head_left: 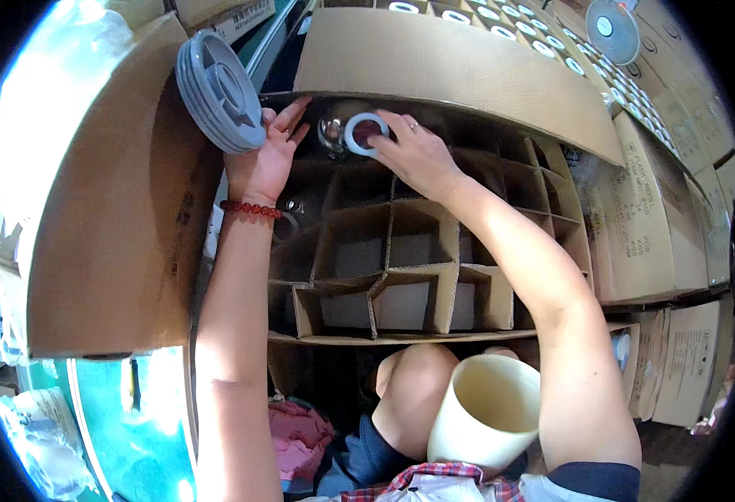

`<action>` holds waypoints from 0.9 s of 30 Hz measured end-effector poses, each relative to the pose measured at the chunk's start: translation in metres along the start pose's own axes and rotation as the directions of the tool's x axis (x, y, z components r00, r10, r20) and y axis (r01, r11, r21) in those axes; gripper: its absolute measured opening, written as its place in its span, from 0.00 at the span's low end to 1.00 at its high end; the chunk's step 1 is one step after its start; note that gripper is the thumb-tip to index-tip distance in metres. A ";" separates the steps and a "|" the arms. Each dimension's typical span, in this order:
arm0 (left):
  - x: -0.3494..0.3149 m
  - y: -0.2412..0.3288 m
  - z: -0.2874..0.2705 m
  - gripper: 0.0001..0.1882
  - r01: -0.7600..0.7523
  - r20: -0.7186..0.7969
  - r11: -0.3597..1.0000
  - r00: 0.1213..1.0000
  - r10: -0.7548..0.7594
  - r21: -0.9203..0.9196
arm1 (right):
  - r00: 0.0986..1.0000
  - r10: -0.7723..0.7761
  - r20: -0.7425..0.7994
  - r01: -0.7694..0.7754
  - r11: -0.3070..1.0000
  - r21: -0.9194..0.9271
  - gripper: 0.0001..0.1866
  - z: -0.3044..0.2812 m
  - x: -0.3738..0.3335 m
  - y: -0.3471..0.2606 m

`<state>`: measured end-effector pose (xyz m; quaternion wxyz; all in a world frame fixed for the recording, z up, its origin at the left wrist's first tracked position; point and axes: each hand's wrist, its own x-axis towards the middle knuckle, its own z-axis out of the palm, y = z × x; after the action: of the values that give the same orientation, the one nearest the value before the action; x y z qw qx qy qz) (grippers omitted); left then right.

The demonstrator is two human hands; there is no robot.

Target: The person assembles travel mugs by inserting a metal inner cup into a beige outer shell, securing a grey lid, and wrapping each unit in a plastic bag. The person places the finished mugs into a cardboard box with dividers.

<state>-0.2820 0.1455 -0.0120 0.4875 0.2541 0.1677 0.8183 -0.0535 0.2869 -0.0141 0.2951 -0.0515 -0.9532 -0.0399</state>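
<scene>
A: Nearest to us sits a cream bucket [486, 414] by the knee, and a pink cloth [299, 435] to its left. What do the hands have?

B: The right hand [417, 151] pinches a grey ring lid [365, 134] between thumb and fingers, over a glass jar [334, 130] standing in a far cell of the carton [434, 58]. The left hand [268, 155] is spread, fingers apart, its palm against a stack of grey lids [219, 90] leaning at the far left of the carton. I cannot tell how much of the stack's weight it takes.

A: What might go wrong?

B: I'd judge the stack the weak point. It stands tilted on edge, so if the palm eases off, the lids could slide into the cells or off the left flap [108, 201]. The ring could also seat crooked on the jar, since that cell is dark and the far flap shades it.

A: And round about?

B: The cardboard dividers [388, 251] make mostly empty cells nearer us; their thin walls hem in the wrist. A red bead bracelet [251, 208] sits on the left wrist. More boxes [660, 234] stand at the right, and rows of capped jars [501, 21] far back beside a small fan [612, 29].
</scene>
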 end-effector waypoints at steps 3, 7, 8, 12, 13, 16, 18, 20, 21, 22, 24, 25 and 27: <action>-0.026 -0.009 0.013 0.14 -0.046 -0.038 0.998 0.998 0.047 0.042 | 0.990 -0.101 -0.100 0.102 0.995 0.004 0.12 -0.061 -0.014 -0.015; -0.117 -0.060 0.060 0.23 0.031 -0.275 0.997 0.961 -0.009 0.077 | 0.983 -0.180 -0.035 0.177 0.981 -0.083 0.11 -0.140 -0.050 -0.048; -0.134 -0.079 0.084 0.27 0.109 -0.382 0.991 0.921 -0.072 0.077 | 0.985 -0.172 -0.012 0.170 0.980 -0.101 0.11 -0.154 -0.062 -0.053; -0.186 -0.127 0.132 0.39 0.286 -0.369 0.952 0.878 -0.305 -0.106 | 0.973 -0.231 0.026 0.232 0.956 -0.181 0.12 -0.212 -0.099 -0.084; -0.193 -0.136 0.139 0.42 0.299 -0.296 0.942 0.895 -0.332 -0.152 | 0.968 -0.250 0.036 0.252 0.950 -0.182 0.12 -0.224 -0.106 -0.092; -0.193 -0.145 0.175 0.32 0.275 -0.187 0.934 0.929 -0.319 -0.230 | 0.961 -0.269 0.066 0.277 0.938 -0.210 0.10 -0.250 -0.128 -0.115; -0.190 -0.153 0.188 0.27 0.249 -0.179 0.939 0.939 -0.294 -0.237 | 0.961 -0.269 0.054 0.275 0.937 -0.217 0.11 -0.259 -0.141 -0.129; -0.193 -0.153 0.189 0.28 0.292 -0.103 0.913 0.938 -0.332 -0.284 | 0.975 -0.216 0.048 0.216 0.976 -0.004 0.18 -0.272 -0.153 -0.134; -0.198 -0.152 0.192 0.28 0.304 -0.087 0.898 0.934 -0.348 -0.319 | 0.989 -0.141 0.047 0.132 0.978 0.160 0.21 -0.273 -0.163 -0.133; -0.204 -0.148 0.190 0.29 0.496 0.265 0.732 0.869 -0.419 -0.467 | 1.000 -0.011 -0.018 0.016 0.949 0.316 0.23 -0.274 -0.166 -0.127; -0.201 -0.152 0.203 0.32 0.399 -0.098 0.807 0.870 -0.483 -0.434 | 0.923 0.378 0.067 -0.343 0.732 0.589 0.29 -0.272 -0.171 -0.108; -0.203 -0.147 0.224 0.33 0.388 -0.137 0.834 0.872 -0.470 -0.393 | 0.808 0.573 0.137 -0.502 0.549 0.668 0.33 -0.264 -0.169 -0.097; -0.200 -0.157 0.206 0.33 0.469 0.054 0.788 0.870 -0.490 -0.398 | 0.699 0.646 0.307 -0.624 0.342 0.702 0.39 -0.237 -0.175 -0.066</action>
<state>0.0288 0.0483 0.0236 0.7158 0.0772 0.0690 0.6906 0.2141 0.1832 0.0786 0.2910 -0.2865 -0.7739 0.4841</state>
